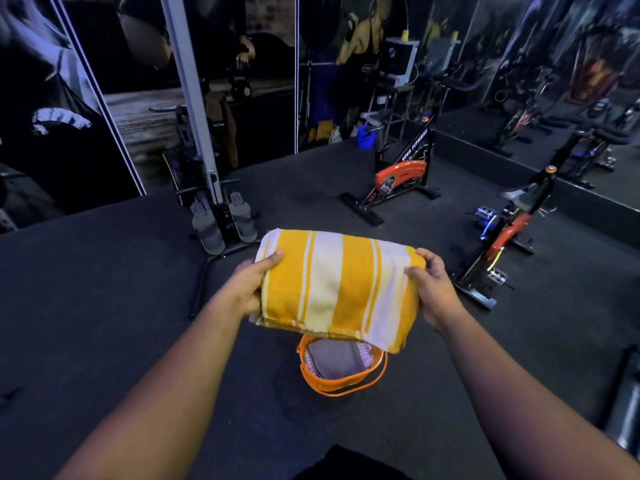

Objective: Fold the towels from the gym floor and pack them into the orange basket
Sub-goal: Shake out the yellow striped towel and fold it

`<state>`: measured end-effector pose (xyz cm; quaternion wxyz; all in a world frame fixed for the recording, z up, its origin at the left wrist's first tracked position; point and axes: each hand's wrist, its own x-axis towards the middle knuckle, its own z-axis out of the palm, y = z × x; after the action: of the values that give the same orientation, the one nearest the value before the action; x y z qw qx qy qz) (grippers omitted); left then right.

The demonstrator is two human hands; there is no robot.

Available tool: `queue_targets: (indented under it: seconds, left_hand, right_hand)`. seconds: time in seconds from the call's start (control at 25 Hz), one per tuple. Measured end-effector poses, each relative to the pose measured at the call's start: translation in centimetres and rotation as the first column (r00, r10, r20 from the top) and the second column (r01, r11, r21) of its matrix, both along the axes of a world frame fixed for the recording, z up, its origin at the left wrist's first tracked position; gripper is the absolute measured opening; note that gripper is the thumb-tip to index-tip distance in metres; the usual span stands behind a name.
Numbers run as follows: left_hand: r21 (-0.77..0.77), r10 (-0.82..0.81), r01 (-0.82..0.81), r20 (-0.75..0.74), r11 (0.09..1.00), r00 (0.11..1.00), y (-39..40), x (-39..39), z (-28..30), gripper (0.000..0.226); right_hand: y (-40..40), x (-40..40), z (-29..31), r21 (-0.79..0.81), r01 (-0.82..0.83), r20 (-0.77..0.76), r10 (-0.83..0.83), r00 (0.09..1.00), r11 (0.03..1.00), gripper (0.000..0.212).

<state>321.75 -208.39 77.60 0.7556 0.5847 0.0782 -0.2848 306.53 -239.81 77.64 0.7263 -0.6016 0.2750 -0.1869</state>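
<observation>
I hold a folded yellow-and-white striped towel (337, 284) in the air in front of me. My left hand (247, 284) grips its left end, thumb on top. My right hand (434, 289) grips its right end the same way. Below the towel, on the dark gym floor, stands the orange basket (341, 382), its far rim hidden by the towel. A pale lilac folded towel (334, 360) lies inside the basket.
A rowing machine (216, 216) stands upright at the wall ahead on the left. An orange-and-black exercise bike (398, 181) is ahead on the right, and another bike (502, 244) stands close on the right. Dark floor mat (104, 306) spreads around the basket.
</observation>
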Motion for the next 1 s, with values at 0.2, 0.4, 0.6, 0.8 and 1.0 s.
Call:
queue_targets:
  seconds: [0.2, 0.4, 0.6, 0.8, 1.0]
  left_hand:
    - [0.140, 0.020, -0.010, -0.071, 0.990, 0.997, 0.4, 0.1, -1.6, 0.069]
    - [0.271, -0.006, -0.102, 0.370, 0.957, 0.929, 0.4, 2.2, -1.0, 0.075]
    - [0.273, -0.398, 0.308, 0.391, 0.911, 0.830, 1.0, 3.1, -1.4, 0.078]
    - [0.840, -0.721, 0.167, 0.321, 0.517, 0.614, -1.2, 5.5, -2.4, 0.124]
    - [0.963, -0.739, -0.065, 0.243, 0.262, 0.628, -6.1, 7.4, -5.2, 0.073]
  right_hand:
    - [0.4, -0.3, -1.1, 0.112, -0.143, -0.103, 0.155, 0.983, 0.983, 0.068]
    - [1.2, 1.0, -1.1, -0.021, -0.074, -0.028, 0.074, 0.997, 0.997, 0.046]
    - [0.4, 1.3, 0.3, -0.233, -0.204, -0.106, 0.184, 0.977, 0.951, 0.050]
    - [-3.2, 3.0, -0.6, -0.675, -0.583, -0.579, 0.166, 0.798, 0.452, 0.106]
    - [-8.0, 6.5, -4.7, -0.745, -0.627, -0.624, 0.093, 0.776, 0.228, 0.059]
